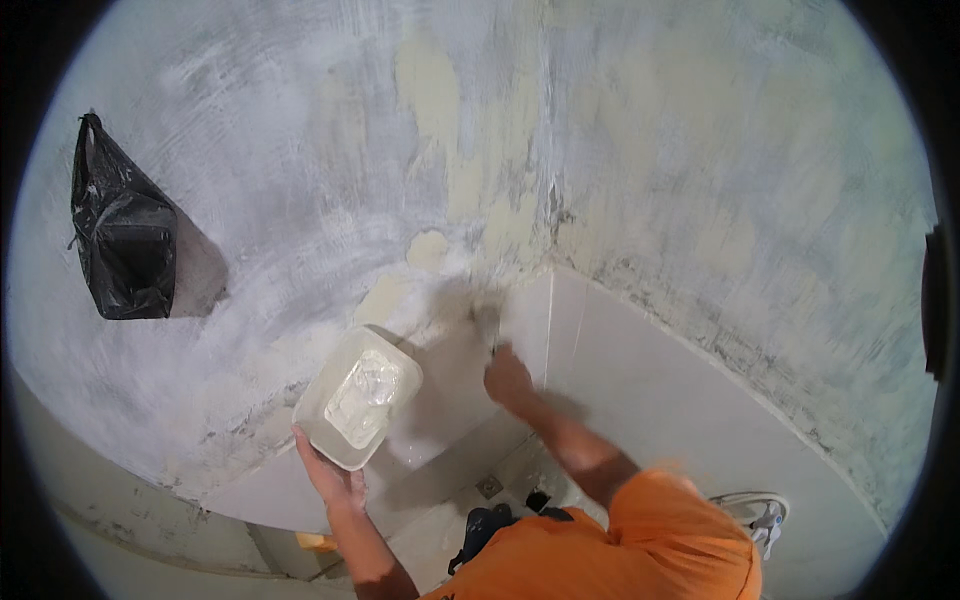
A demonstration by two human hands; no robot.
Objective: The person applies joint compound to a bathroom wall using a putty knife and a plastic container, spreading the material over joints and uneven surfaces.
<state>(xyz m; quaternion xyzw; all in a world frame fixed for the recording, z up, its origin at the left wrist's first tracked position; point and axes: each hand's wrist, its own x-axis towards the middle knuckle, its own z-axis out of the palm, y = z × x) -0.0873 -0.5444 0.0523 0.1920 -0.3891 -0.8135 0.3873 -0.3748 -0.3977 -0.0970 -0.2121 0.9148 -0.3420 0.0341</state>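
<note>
Scraper (487, 317), probably, at tile edge (531, 286); tub (328, 388) held apart.

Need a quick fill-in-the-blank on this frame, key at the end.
1. The tub of pale paste is held in the person's ____.
2. The right hand holds a blurry flat tool up near the ____.
3. The plastic bag is ____ in colour.
4. The person's shirt is ____.

Missing words: left hand; wall; black; orange.

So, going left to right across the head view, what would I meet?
Black plastic bag → pale tub → right hand → white fitting low down → dark object at the right edge.
</note>
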